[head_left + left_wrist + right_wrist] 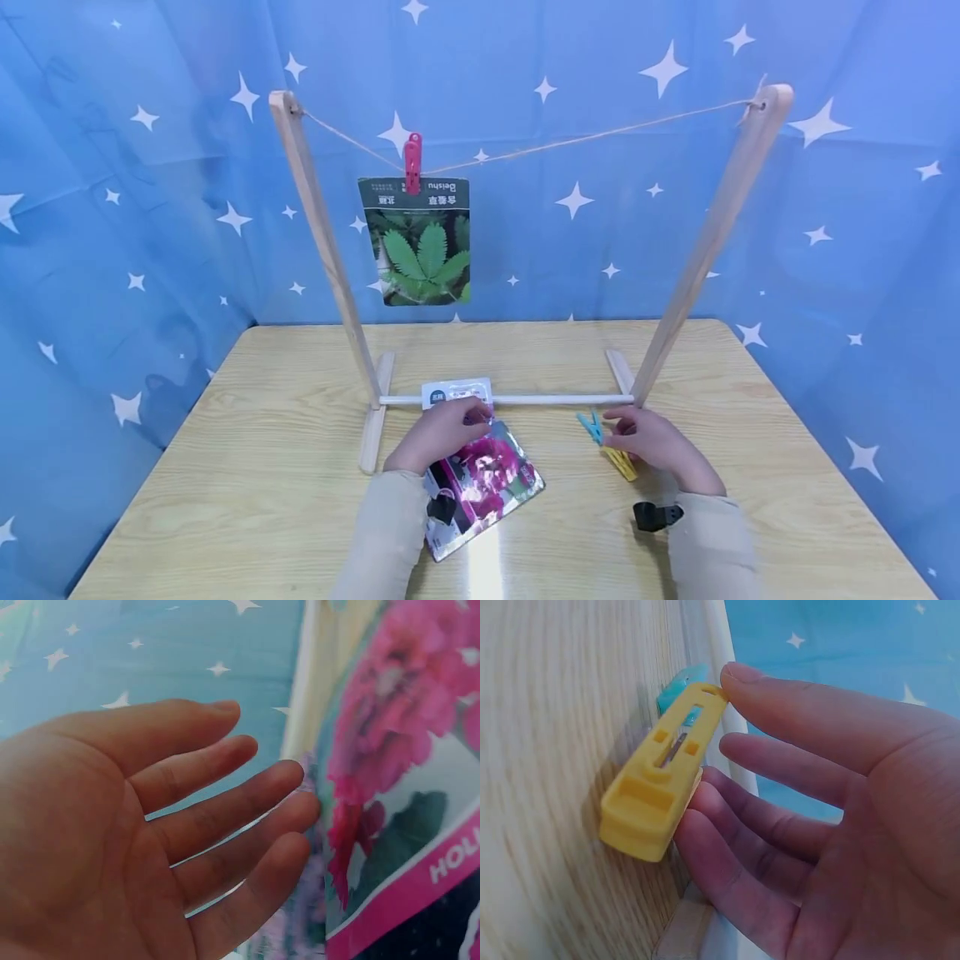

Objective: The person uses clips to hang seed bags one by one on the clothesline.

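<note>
My left hand (441, 432) hovers over two seed packets on the table, its fingers loosely bent with nothing between them in the left wrist view. The nearer, shiny packet shows pink flowers (491, 473); a paler packet (455, 389) lies partly under it and is mostly covered by the hand. On the right, my other hand (660, 444) is at a yellow clothespin (656, 780), with the thumb tip by one end and the lower fingers along its side, not closed round it. Just beyond lies a blue clothespin (589, 427).
A wooden stand with a left post (322, 225) and right post (712, 242) carries a sagging string (600, 136). From it a green-leaf packet (423, 250) hangs upside down under a red clothespin (412, 158). A low crossbar (562, 400) joins the posts.
</note>
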A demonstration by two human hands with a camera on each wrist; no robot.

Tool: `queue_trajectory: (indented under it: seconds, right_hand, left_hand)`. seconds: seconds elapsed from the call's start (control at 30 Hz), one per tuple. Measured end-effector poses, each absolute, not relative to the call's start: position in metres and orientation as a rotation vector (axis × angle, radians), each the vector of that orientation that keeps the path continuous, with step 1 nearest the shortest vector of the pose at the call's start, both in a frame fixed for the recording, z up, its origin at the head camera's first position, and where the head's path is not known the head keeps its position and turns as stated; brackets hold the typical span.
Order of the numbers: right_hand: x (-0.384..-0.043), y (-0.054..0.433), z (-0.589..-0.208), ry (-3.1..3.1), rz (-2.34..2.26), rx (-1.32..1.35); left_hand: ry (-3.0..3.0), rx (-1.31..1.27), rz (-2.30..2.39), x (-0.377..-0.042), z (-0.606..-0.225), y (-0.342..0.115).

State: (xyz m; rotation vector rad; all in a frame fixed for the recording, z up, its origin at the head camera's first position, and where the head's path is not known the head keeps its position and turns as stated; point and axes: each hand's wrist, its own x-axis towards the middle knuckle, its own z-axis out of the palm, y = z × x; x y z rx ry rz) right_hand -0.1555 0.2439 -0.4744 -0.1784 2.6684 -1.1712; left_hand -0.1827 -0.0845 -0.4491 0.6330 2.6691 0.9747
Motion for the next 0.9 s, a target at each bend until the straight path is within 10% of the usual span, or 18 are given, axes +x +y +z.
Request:
queue_trajectory:
  seconds: [0.9]
  right_hand:
    - [-0.152,0.229,-0.469,2.622,-1.002,-0.086]
  left_hand:
    - [2.581,0.855,0.998,-0.192,-0.483,-0.083]
